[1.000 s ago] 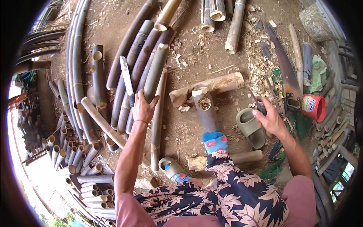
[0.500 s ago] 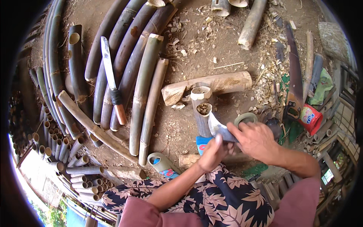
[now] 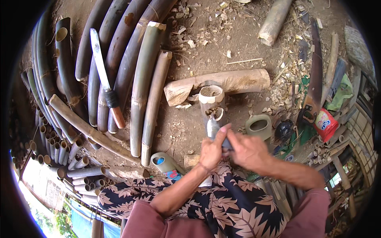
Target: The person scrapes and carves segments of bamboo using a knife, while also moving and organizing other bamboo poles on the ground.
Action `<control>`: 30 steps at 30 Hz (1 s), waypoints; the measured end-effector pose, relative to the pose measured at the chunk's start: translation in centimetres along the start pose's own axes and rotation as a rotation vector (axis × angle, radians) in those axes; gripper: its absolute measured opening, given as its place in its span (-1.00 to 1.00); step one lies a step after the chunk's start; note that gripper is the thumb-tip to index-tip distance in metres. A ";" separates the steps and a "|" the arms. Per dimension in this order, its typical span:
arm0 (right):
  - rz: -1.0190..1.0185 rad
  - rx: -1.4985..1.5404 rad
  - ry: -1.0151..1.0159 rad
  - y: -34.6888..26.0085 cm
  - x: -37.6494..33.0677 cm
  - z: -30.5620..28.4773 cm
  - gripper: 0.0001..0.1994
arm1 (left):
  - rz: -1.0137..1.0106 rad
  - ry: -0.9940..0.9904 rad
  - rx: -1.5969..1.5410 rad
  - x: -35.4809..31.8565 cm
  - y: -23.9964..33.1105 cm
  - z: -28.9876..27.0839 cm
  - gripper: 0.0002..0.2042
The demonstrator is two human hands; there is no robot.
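Note:
In front of my lap is a bamboo piece [image 3: 211, 94] with a rough-cut pale end and, nearer to me, a hole [image 3: 214, 112] with chips in it. A metal gouge-like tool [image 3: 213, 127] points away from me, its blade end at the near edge of this hole. Close to my body, my left hand [image 3: 211, 152] is closed around the tool's dark grey rear part. My right hand [image 3: 247, 150] grips the same part from the right, slightly blurred. The fingers hide most of the handle. Behind the piece lies a pale, split log [image 3: 222, 85].
Long bamboo poles [image 3: 141, 91] lie at left, with a large knife [image 3: 100, 59] across them. A handsaw [image 3: 315, 75] and a red packet [image 3: 326, 125] are at right. Olive clogs [image 3: 260, 126] flank the work. Wood chips [image 3: 281, 85] litter the dirt floor.
The tool has swung from crosswise, right of the hole, to pointing away from me with its blade at the hole. Both hands have turned with it, and the view has shifted slightly.

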State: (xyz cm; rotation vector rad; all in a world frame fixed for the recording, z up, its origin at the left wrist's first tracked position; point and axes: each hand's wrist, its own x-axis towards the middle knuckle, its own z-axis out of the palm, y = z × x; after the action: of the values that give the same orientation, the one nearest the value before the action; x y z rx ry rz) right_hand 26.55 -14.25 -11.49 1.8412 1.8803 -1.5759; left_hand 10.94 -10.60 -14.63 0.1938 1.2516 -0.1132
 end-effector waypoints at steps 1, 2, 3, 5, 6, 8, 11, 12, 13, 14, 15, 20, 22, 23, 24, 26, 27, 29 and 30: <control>-0.002 0.132 0.107 -0.7 -0.4 2.4 -0.46 | 0.141 0.076 0.268 -0.3 0.5 -0.8 -0.59; -0.008 0.279 0.199 -2.0 -0.5 3.4 -0.45 | 0.322 0.120 0.235 -0.8 0.2 -0.7 -0.59; -0.113 0.267 0.333 -2.6 -0.5 3.7 -0.43 | 0.393 0.132 0.215 -1.6 0.2 -0.9 -0.60; -0.091 0.140 0.184 -2.4 -1.3 1.1 -0.44 | 0.402 0.090 0.207 -3.5 1.3 -0.6 -0.59; -0.079 0.066 0.116 -2.1 -1.4 -1.0 -0.45 | 0.202 -0.031 0.186 -2.9 1.7 -0.6 -0.55; -0.019 -0.284 -0.012 -1.7 -0.9 -4.6 -0.53 | 0.104 -0.329 -0.319 0.4 -1.0 0.3 -0.50; -0.102 -0.570 -0.068 -1.1 0.1 -5.7 -0.56 | 0.054 -0.503 -0.717 2.2 -2.1 2.8 -0.45; -0.111 -0.610 -0.135 -1.5 0.6 -6.3 -0.57 | 0.033 -0.522 -0.802 2.0 -1.8 3.1 -0.45; -0.121 -0.648 -0.204 -1.8 1.0 -6.5 -0.57 | 0.022 -0.495 -0.781 1.8 -2.0 2.9 -0.46; -0.109 -0.578 -0.228 -1.8 1.1 -6.6 -0.55 | 0.016 -0.468 -0.760 1.9 -2.2 2.5 -0.46; -0.097 -0.507 -0.252 -1.7 1.3 -6.7 -0.54 | 0.014 -0.443 -0.707 2.0 -2.3 1.9 -0.46; 0.067 -0.045 -0.115 -1.7 0.8 -1.7 -0.47 | 0.033 -0.099 -0.239 0.4 -0.4 -0.6 -0.57; 0.090 0.188 0.072 -1.9 0.4 1.5 -0.46 | 0.069 0.029 0.073 0.1 0.8 -1.7 -0.56; 0.201 0.307 0.043 -2.7 0.8 2.4 -0.42 | 0.107 0.110 0.268 1.0 0.0 -3.1 -0.51; 0.220 0.397 0.138 -3.5 1.4 4.1 -0.41 | 0.161 0.118 0.383 1.2 0.6 -3.9 -0.43; 0.257 0.573 0.327 -4.9 2.2 7.2 -0.38 | 0.340 0.125 0.815 1.2 2.7 -5.1 -0.42; 0.303 0.691 0.299 -5.3 2.2 7.4 -0.35 | 0.303 0.139 0.846 0.9 3.5 -5.1 -0.43; 0.228 0.592 0.366 -4.7 1.8 7.0 -0.38 | 0.321 0.136 0.744 2.1 1.9 -5.3 -0.56; 0.197 0.540 0.398 -4.1 1.5 6.4 -0.40 | 0.329 0.128 0.691 2.3 2.2 -4.5 -0.62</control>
State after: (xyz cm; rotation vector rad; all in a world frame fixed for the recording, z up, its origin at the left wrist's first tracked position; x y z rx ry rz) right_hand 19.33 -16.47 -13.13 2.6368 1.4003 -1.8855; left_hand 7.89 -7.51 -17.95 1.0117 1.2520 -0.2492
